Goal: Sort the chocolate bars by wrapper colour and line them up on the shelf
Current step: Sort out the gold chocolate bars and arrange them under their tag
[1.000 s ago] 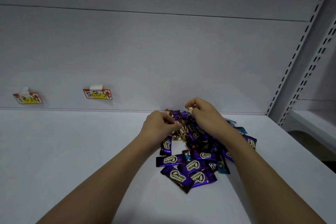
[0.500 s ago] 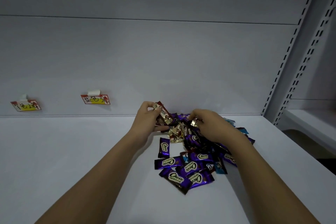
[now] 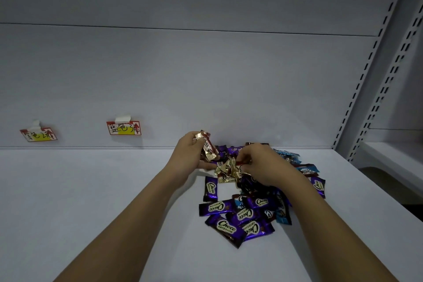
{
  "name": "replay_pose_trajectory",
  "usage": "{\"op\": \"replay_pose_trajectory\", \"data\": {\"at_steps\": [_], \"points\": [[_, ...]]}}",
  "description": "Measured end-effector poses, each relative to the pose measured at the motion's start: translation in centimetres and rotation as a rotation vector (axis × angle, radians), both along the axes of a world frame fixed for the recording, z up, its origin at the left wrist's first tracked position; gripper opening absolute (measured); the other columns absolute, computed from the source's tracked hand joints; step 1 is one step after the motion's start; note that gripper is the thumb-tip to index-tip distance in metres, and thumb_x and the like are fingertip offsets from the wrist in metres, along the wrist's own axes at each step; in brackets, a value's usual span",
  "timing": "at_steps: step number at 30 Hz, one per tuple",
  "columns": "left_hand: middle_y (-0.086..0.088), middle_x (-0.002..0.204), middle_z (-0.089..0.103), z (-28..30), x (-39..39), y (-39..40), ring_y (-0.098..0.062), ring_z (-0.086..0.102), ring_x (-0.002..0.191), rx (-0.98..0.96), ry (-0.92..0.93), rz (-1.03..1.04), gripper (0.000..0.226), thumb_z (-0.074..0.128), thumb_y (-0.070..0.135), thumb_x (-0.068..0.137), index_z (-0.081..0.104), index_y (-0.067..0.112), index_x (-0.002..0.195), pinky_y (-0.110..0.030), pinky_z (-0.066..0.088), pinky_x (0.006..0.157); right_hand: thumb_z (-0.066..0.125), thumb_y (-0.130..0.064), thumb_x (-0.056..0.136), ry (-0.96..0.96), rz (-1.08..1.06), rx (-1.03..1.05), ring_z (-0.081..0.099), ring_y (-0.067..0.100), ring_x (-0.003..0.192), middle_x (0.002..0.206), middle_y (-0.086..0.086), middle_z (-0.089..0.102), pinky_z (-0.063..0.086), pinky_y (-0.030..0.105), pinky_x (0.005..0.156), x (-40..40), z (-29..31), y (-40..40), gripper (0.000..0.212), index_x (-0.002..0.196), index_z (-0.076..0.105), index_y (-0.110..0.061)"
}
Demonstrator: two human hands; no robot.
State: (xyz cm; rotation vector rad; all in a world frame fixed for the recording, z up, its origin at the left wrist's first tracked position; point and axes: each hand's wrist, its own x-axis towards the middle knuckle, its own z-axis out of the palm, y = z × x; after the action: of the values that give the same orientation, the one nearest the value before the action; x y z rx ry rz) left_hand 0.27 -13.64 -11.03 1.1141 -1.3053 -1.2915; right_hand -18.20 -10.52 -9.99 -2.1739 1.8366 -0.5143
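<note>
1. Head view: my left hand [image 3: 191, 152] grips a gold-and-red bar [image 3: 206, 146], now lifted clear above the pile of chocolate bars [image 3: 247, 199]; a second ago it was buried among them.
2. My right hand [image 3: 261, 165] has its fingers curled into the gold wrappers [image 3: 225, 170] at the pile's far edge, pinching one.
3. The shelf [image 3: 80, 201] holds no sorted row yet; the labels [image 3: 123, 128] wait to the left, so I judge sorting has only begun.

chocolate bars [image 3: 249, 208] heaped on shelf [image 3: 91, 201] right, two labels [image 3: 123, 128] behind left
</note>
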Motion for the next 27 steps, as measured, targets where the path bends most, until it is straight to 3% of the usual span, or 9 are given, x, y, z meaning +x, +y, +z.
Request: {"op": "replay_pose_trajectory", "data": {"at_steps": [2, 5, 10, 13, 18, 21, 24, 27], "points": [[-0.013, 0.100, 0.069, 0.2, 0.2, -0.1, -0.027, 0.072, 0.072, -0.023, 0.008, -0.015, 0.025, 0.039, 0.012, 0.104, 0.054, 0.002, 0.122, -0.039, 0.062, 0.065, 0.063, -0.012, 0.092, -0.024, 0.048, -0.027, 0.058, 0.009, 0.089, 0.099, -0.007, 0.063, 0.048, 0.023, 0.079, 0.3, 0.3, 0.0, 0.018, 0.106, 0.071, -0.019], [-0.012, 0.095, 0.070, 0.5, 0.5, 0.1, -0.022, 0.070, 0.069, -0.082, -0.021, -0.017, 0.024, 0.039, 0.012, 0.104, 0.057, 0.007, 0.120, -0.030, 0.057, 0.053, 0.065, -0.015, 0.092, -0.021, 0.156, -0.003, 0.056, 0.005, 0.084, 0.100, -0.009, 0.062, 0.043, 0.018, 0.069, 1.1, 0.6, -0.3, 0.015, 0.102, 0.071, -0.023], [-0.007, 0.090, 0.066, 0.7, 1.0, -0.2, -0.018, 0.062, 0.062, -0.141, -0.106, 0.026, 0.027, 0.039, 0.018, 0.104, 0.059, 0.025, 0.120, -0.023, 0.045, 0.045, 0.063, -0.011, 0.092, 0.064, 0.227, 0.050, 0.056, 0.008, 0.094, 0.109, -0.008, 0.062, 0.047, 0.024, 0.080, 1.7, 0.3, -0.9, 0.021, 0.108, 0.069, -0.021], [-0.005, 0.086, 0.064, 0.7, 1.0, -0.5, -0.018, 0.057, 0.065, -0.152, -0.116, 0.047, 0.028, 0.037, 0.019, 0.105, 0.059, 0.026, 0.122, -0.022, 0.043, 0.047, 0.065, -0.008, 0.089, -0.019, 0.209, 0.011, 0.060, 0.007, 0.094, 0.105, -0.010, 0.066, 0.053, 0.025, 0.082, 1.8, -0.1, -1.2, 0.026, 0.108, 0.069, -0.026], [-0.007, 0.090, 0.062, 0.7, 0.9, -0.6, -0.015, 0.052, 0.066, -0.094, -0.119, 0.068, 0.028, 0.038, 0.013, 0.102, 0.053, 0.025, 0.122, -0.024, 0.041, 0.052, 0.064, -0.008, 0.091, -0.061, 0.212, -0.076, 0.055, 0.002, 0.088, 0.100, -0.013, 0.061, 0.041, 0.008, 0.070, 1.5, -0.1, -1.3, 0.029, 0.113, 0.069, -0.025], [-0.007, 0.091, 0.061, 0.6, 0.9, -0.6, -0.017, 0.054, 0.069, -0.071, -0.163, 0.066, 0.028, 0.040, 0.005, 0.098, 0.053, 0.019, 0.119, -0.025, 0.043, 0.054, 0.061, -0.011, 0.093, -0.030, 0.222, -0.112, 0.052, 0.003, 0.093, 0.108, -0.009, 0.062, 0.037, 0.008, 0.071, 1.4, -0.4, -1.6, 0.025, 0.111, 0.069, -0.026], [-0.008, 0.081, 0.056, 0.7, 0.9, -0.2, -0.016, 0.053, 0.066, -0.069, -0.224, 0.041, 0.016, 0.046, 0.002, 0.093, 0.057, 0.014, 0.097, -0.026, 0.042, 0.054, 0.062, -0.014, 0.093, -0.287, 0.139, -0.128, 0.057, 0.002, 0.085, 0.098, -0.010, 0.064, 0.041, 0.012, 0.067, 1.3, 0.0, -1.6, 0.017, 0.102, 0.069, -0.026], [0.008, 0.064, 0.060, 0.3, 0.1, 1.0, 0.000, 0.055, 0.050, -0.144, -0.361, -0.027, 0.009, 0.062, 0.010, 0.091, 0.059, 0.016, 0.085, -0.013, 0.038, 0.047, 0.061, -0.016, 0.094, -0.532, 0.003, -0.209, 0.062, 0.009, 0.078, 0.090, -0.008, 0.065, 0.050, 0.021, 0.066, 0.3, 0.3, -1.6, 0.011, 0.095, 0.065, -0.026]]}}
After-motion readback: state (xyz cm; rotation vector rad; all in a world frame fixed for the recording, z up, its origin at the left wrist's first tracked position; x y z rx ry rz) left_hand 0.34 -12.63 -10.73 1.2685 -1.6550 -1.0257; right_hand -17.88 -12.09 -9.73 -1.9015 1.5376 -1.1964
